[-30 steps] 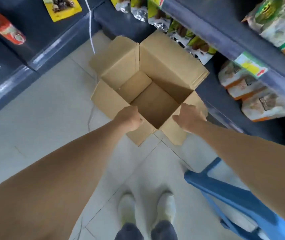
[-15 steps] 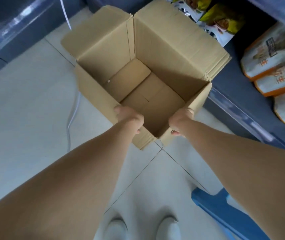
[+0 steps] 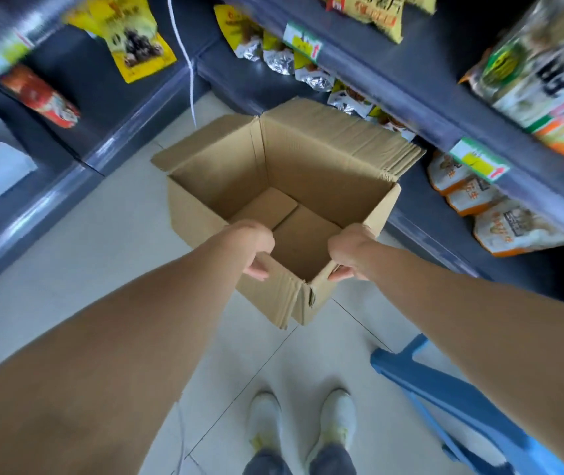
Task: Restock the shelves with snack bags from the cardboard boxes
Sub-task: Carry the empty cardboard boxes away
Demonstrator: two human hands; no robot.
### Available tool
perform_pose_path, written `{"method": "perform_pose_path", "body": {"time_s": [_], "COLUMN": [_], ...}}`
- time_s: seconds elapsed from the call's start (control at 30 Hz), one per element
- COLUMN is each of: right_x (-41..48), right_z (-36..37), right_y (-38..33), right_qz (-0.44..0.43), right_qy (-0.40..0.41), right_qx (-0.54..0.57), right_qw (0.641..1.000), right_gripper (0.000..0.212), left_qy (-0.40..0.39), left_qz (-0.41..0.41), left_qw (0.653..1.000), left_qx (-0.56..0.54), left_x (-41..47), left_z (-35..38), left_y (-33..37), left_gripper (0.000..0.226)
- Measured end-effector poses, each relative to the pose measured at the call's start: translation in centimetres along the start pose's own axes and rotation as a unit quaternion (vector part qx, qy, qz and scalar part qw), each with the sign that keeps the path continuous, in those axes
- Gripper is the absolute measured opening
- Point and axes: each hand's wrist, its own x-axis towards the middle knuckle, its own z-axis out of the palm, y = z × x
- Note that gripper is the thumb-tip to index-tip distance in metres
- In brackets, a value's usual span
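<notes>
Cardboard box (image 3: 325, 159): located at frame centre, open-topped, flaps folded outward, inner bottom flaps visible. It sits over the tiled floor (image 3: 102, 241). Whether its base touches the floor cannot be told.

Left hand (image 3: 254, 246): at the box's near rim, 7 o'clock side of the opening. Grip clenched on the near flap, fingers curled over the cardboard edge.

Right hand (image 3: 350, 250): at the near rim, 5 o'clock side. Grip clenched on the corner wall, fingertips showing beneath the cardboard.

Shelves (image 3: 393, 84): dark blue, running from 12 to 3 o'clock just beside the box's far flap; further shelving from 9 to 11 o'clock. Price labels are fixed on the front edges.

Snack bags (image 3: 513, 231): white with orange trim, lying on the low shelf at 3 o'clock. A yellow bag (image 3: 133, 39) lies at 11 o'clock, blurred.

Other items: white cord (image 3: 184, 53) hanging at 12 o'clock; blue plastic frame (image 3: 445, 385) at 4 o'clock; white shoes (image 3: 335, 419) at 6 o'clock.
</notes>
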Motion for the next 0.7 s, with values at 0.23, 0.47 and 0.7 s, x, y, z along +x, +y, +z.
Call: {"method": "perform_pose_path", "body": {"time_s": [0.23,0.47,0.7], "right_x": [-14.8,-30.5,-44.0], "right_z": [-1.7,-5.0,-0.6], "right_y": [-1.2,-0.7,1.3], "right_qz": [0.008,0.014,0.094], "right_qy": [-0.001,0.092,0.188], "right_qx": [0.303,0.048,0.082], "right_qw": [0.953,0.994,0.974], "right_gripper": [0.034,0.038,0.044], "left_qy": [0.025,0.066,0.044], "left_qz": [0.032,0.106,0.239], "left_qw": [0.995,0.983,0.950], "left_qx": [0.087,0.134,0.195], "left_x": [-13.6,-26.6,-36.5], "left_z": [-5.3,-9.6,-8.4], "left_y": [-2.5,-2.4,-5.9], "left_gripper": [0.028,0.047,0.026]}}
